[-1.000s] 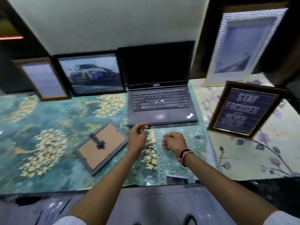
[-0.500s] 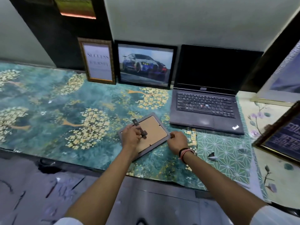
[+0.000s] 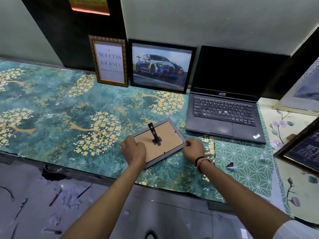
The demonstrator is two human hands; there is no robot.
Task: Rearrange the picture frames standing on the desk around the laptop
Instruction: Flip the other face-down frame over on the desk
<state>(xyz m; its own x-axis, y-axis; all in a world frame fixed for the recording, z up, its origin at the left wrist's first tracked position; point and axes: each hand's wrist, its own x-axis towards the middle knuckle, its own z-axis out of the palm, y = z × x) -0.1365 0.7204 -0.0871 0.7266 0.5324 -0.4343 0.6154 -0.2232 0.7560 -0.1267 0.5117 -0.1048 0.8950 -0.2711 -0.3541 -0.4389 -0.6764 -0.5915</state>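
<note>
Home study corner: laptop (image 3: 222, 107), framed prints, patterned desk cover (image 3: 51, 109).

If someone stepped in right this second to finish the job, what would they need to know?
Left hand and right hand each grip an edge of the grey frame, which lies face down, stand sticking up, in front of the open laptop.
The quote frame and car picture lean on the wall left of the laptop.
Two more frames show at the right edge.
Left: stand the grey frame up and place it.
</note>
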